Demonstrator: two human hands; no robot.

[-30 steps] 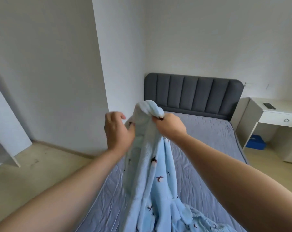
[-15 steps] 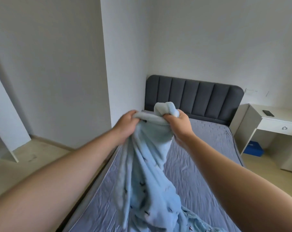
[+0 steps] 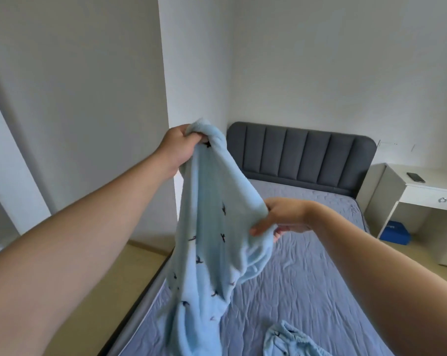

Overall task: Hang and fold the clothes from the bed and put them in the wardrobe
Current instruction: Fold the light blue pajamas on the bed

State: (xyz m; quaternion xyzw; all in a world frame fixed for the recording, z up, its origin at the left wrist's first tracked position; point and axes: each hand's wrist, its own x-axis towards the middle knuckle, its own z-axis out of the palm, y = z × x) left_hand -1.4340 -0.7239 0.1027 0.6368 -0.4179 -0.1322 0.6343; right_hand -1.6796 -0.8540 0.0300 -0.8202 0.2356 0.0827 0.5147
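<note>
Left hand (image 3: 180, 146) up high, fingers curled tight round the top of a light blue fleece garment (image 3: 212, 227). Right hand (image 3: 284, 217) is lower, thumb and fingers pinching the garment's side edge. The fleece hangs off the mattress between both grips, over the grey-blue bed (image 3: 307, 278), its lower end trailing out of view. Small dark printed figures dot it. A matching blue piece (image 3: 291, 340) lies crumpled on the sheet.
</note>
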